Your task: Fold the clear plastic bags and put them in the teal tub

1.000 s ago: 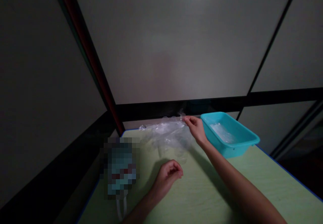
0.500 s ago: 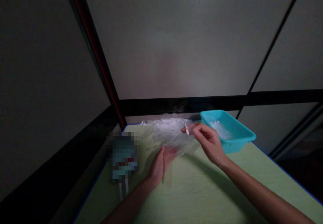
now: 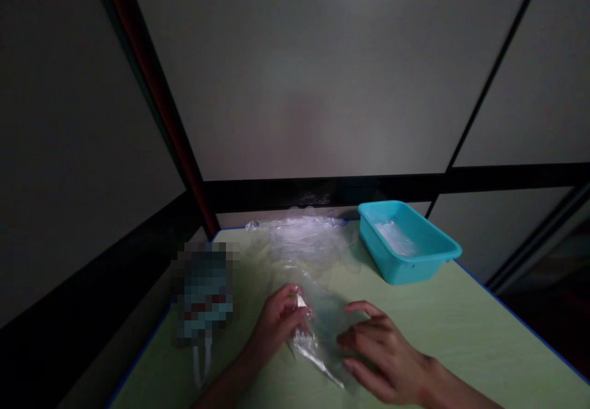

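My left hand [image 3: 279, 318] pinches a clear plastic bag [image 3: 316, 355] by its edge, over the near middle of the table. The bag is thin and crumpled, stretching from my left fingers toward the right. My right hand [image 3: 385, 353] is at the bag's right side, fingers apart and curved; whether they touch the film I cannot tell. Beyond both hands lies a heap of clear plastic bags [image 3: 304, 243] at the table's back edge. To the right of the heap stands a turquoise plastic basin [image 3: 410, 269] with a flat clear plastic packet [image 3: 397, 238] inside.
On the left of the pale green table [image 3: 465, 341] lies a pixelated blue-green item [image 3: 203, 292] with white straps hanging from its near side. A grey panelled wall [image 3: 322, 89] with a black band [image 3: 396, 184] rises behind the table.
Both hands have come nearer from the heap. A single bag is now drawn out in my left hand, and my right hand has dropped from the heap's right end with its fingers spread.
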### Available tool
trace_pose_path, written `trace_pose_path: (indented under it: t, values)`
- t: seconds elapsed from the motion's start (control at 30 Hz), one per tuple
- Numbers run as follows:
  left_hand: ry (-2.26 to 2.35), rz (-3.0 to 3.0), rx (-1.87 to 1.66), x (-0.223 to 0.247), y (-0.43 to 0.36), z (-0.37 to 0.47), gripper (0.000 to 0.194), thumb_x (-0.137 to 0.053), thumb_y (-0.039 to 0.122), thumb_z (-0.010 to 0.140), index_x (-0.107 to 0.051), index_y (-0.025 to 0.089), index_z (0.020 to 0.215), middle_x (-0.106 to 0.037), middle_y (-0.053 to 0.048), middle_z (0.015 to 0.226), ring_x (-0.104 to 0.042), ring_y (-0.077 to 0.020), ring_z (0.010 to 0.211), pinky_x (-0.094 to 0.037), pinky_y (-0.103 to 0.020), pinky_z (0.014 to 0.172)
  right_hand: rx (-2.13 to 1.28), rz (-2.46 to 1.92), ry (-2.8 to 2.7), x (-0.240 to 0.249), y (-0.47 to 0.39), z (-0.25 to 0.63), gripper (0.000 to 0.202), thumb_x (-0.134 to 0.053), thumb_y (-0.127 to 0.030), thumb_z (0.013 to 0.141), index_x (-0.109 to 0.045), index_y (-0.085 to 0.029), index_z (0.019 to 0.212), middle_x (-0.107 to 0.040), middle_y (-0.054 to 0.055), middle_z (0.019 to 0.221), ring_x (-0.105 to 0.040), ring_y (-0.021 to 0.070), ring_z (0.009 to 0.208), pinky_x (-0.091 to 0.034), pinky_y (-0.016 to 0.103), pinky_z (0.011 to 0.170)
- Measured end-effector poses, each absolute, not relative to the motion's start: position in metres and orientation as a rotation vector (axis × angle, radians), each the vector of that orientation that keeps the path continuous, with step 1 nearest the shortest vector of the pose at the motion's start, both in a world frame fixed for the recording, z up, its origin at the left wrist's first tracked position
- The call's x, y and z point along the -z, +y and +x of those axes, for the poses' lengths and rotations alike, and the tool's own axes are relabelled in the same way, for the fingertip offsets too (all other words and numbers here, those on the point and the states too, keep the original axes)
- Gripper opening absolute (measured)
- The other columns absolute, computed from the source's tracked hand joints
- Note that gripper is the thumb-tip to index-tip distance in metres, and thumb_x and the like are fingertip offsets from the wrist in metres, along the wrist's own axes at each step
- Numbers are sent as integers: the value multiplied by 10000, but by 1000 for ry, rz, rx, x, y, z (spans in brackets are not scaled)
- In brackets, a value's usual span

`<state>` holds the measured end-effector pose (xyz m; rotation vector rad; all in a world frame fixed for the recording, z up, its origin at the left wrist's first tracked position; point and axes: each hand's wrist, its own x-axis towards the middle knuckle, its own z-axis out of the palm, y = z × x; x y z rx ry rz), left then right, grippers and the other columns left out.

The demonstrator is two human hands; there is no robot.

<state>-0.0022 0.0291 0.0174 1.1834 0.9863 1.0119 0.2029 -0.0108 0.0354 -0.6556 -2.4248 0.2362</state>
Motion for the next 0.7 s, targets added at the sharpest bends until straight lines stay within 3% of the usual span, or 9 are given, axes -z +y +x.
trace_pose_path:
  t: [0.1, 0.27, 0.4, 0.53, 0.7]
  values:
    - [976, 1217, -936, -16, 28, -2, 330, -689, 391, 607, -450, 171, 664, -641, 0, 564, -533, -105, 330, -297, -151, 286, -237, -769, -2369, -36, -11, 204, 155, -415, -188, 833, -506, -194, 959, -637, 56, 800, -586, 171, 724, -361, 376, 907]
    - [948, 1162, -875, -16, 17, -1, 366, -609, 493, 687, -400, 202, 758, -662, 15, 631, -529, -95, 300, -313, -145, 268, -255, -998, -2324, -34, -15, 195, 243, -564, -364, 717, -537, -183, 876, -589, 94, 877, -526, 248, 828, -405, 408, 796]
    - [860, 1099, -734, -13, 9, -2, 412, -579, 544, 707, -370, 206, 815, -680, -18, 709, -532, -98, 290, -312, -147, 242, -316, -1144, -2281, -31, -15, 190, 92, -517, -227, 748, -550, -179, 820, -553, 97, 917, -497, 251, 888, -403, 402, 779]
    - [795, 1105, -612, -15, 9, -7, 367, -507, 534, 769, -381, 196, 840, -686, -46, 770, -521, -72, 286, -260, -125, 242, -707, -1076, -2042, -34, -5, 198, 105, -432, -150, 798, -503, -179, 726, -571, 68, 851, -535, 192, 832, -426, 320, 725]
    - [832, 1204, -627, -25, 17, -13, 338, -532, 493, 729, -450, 180, 827, -683, -47, 601, -335, -24, 220, -116, -129, 254, -1247, -1013, -1612, -46, 8, 211, 212, -481, -354, 820, -474, -181, 698, -618, 33, 699, -571, 144, 619, -425, 250, 557]
